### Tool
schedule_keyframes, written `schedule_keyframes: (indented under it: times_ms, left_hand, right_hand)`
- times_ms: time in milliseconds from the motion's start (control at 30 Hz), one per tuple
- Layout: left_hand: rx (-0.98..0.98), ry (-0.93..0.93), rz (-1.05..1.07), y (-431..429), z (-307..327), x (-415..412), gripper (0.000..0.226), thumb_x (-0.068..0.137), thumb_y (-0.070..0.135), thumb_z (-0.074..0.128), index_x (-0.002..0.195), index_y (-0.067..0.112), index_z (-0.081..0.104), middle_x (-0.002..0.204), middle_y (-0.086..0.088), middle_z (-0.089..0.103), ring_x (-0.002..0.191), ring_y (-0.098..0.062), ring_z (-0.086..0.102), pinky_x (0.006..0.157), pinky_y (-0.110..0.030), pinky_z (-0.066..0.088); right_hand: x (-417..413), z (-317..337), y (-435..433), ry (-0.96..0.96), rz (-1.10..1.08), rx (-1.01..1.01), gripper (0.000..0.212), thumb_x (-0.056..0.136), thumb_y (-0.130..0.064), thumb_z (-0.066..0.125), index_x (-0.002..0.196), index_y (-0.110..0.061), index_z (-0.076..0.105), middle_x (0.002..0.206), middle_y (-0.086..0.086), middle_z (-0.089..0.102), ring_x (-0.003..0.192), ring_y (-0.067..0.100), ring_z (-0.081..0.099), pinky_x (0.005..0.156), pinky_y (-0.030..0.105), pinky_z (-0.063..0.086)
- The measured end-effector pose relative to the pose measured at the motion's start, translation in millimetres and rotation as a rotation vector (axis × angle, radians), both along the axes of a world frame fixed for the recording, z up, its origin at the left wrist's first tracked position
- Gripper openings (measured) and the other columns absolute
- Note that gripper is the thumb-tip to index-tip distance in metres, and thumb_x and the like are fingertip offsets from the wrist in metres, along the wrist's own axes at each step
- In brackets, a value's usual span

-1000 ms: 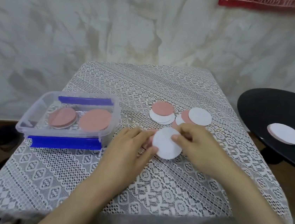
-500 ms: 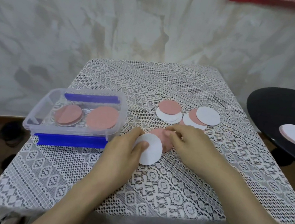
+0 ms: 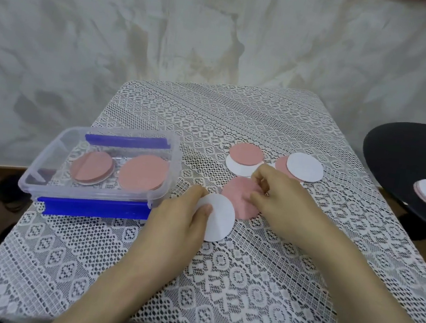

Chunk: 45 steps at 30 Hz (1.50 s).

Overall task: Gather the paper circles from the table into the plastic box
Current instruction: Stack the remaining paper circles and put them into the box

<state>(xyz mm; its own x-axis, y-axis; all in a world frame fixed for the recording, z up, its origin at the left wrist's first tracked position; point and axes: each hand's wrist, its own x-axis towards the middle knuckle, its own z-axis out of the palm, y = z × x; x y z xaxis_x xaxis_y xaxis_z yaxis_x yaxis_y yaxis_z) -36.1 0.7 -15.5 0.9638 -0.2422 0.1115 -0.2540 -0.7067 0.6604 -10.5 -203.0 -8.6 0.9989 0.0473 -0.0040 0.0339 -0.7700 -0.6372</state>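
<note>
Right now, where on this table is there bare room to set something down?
Free: the far strip of white lace tablecloth behind the clear plastic box; also the near left corner. Crowded: the middle, where the left hand holds a white paper circle, the right hand pinches a pink paper circle, near circle piles.

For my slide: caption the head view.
Left hand grips white circle; right hand pinches pink circle near plastic box.

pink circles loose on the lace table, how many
3 pink circles: one atop a white circle, one under another, one under the right hand. Others may be hidden.
</note>
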Motion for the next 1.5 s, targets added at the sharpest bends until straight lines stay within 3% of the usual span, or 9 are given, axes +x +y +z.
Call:
schedule_keyframes:
  times_ms: [167,300,433,667,900,1000,1100,1200,1500]
  left_hand:
    - [-0.009,0.023,0.033,-4,1,-2,0.019,0.103,0.023,0.04,0.115,0.028,0.054,0.081,0.005,0.063,0.078,-0.013,0.058,0.067,-0.034,0.045]
    - [-0.096,0.051,0.017,-8,1,-4,0.026,0.103,0.019,0.039,0.12,0.031,0.055,0.077,0.01,0.062,0.073,-0.007,0.058,0.063,-0.032,0.043]
    - [-0.193,0.084,-0.024,-15,0,-6,0.025,0.105,0.019,0.038,0.113,0.033,0.058,0.061,0.013,0.058,0.059,-0.004,0.052,0.057,-0.031,0.043]
    - [-0.171,0.057,-0.051,-20,-1,0,0.011,0.1,0.03,0.054,0.11,0.034,0.057,0.085,0.012,0.065,0.072,-0.003,0.058,0.067,-0.036,0.05]
    - [-0.166,0.088,-0.002,-23,3,11,0.009,0.103,0.025,0.05,0.105,0.031,0.057,0.09,0.008,0.066,0.08,-0.008,0.06,0.075,-0.042,0.053]
    - [-0.161,0.094,0.056,-27,3,17,0.01,0.103,0.026,0.049,0.107,0.03,0.057,0.092,0.009,0.067,0.082,-0.007,0.062,0.079,-0.044,0.053]
    - [-0.159,0.09,0.116,-31,4,23,0.015,0.102,0.026,0.048,0.112,0.031,0.058,0.093,0.014,0.066,0.082,-0.001,0.06,0.08,-0.038,0.054]
    - [-0.167,0.107,0.139,-35,3,28,0.021,0.1,0.024,0.049,0.116,0.033,0.059,0.095,0.017,0.066,0.084,0.004,0.059,0.081,-0.03,0.053]
    - [-0.203,0.145,0.125,-32,1,34,0.022,0.099,0.025,0.049,0.115,0.036,0.06,0.094,0.018,0.068,0.084,0.008,0.059,0.069,-0.02,0.05]
  right_hand:
    - [-6,3,-11,-0.08,-0.054,0.227,0.022,0.103,-0.025,0.051,0.089,-0.009,0.054,0.074,0.001,0.057,0.063,0.021,0.047,0.062,0.038,0.04]
    - [-20,-1,-13,0.055,0.039,0.282,0.021,0.103,-0.03,0.052,0.084,-0.023,0.059,0.057,-0.015,0.057,0.052,0.005,0.05,0.058,0.031,0.044]
    - [-26,-4,-8,0.065,0.078,0.296,0.018,0.102,-0.027,0.055,0.085,-0.025,0.061,0.054,-0.016,0.058,0.05,0.009,0.054,0.058,0.033,0.046]
    - [-20,-4,-5,0.054,0.075,0.364,0.015,0.098,-0.029,0.063,0.085,-0.022,0.062,0.054,-0.019,0.059,0.043,0.003,0.049,0.044,0.02,0.039]
    - [4,-6,-12,0.048,0.082,0.336,0.019,0.094,-0.037,0.068,0.083,-0.021,0.068,0.058,-0.008,0.061,0.048,0.008,0.057,0.052,0.032,0.049]
    - [20,-7,-18,-0.013,0.048,0.254,0.02,0.096,-0.04,0.062,0.086,-0.025,0.069,0.064,-0.005,0.065,0.055,0.012,0.062,0.061,0.039,0.057]
    - [34,-10,-21,-0.085,-0.007,0.085,0.02,0.099,-0.041,0.057,0.111,-0.034,0.07,0.073,-0.01,0.064,0.074,0.014,0.063,0.073,0.038,0.053]
    - [42,-12,-19,-0.129,-0.006,-0.06,0.031,0.102,-0.039,0.052,0.13,-0.034,0.063,0.064,-0.015,0.05,0.069,0.009,0.054,0.06,0.028,0.038]
    - [55,-11,-17,-0.106,0.023,-0.251,0.015,0.102,-0.037,0.049,0.101,-0.029,0.061,0.062,-0.004,0.053,0.066,0.026,0.055,0.06,0.036,0.043]
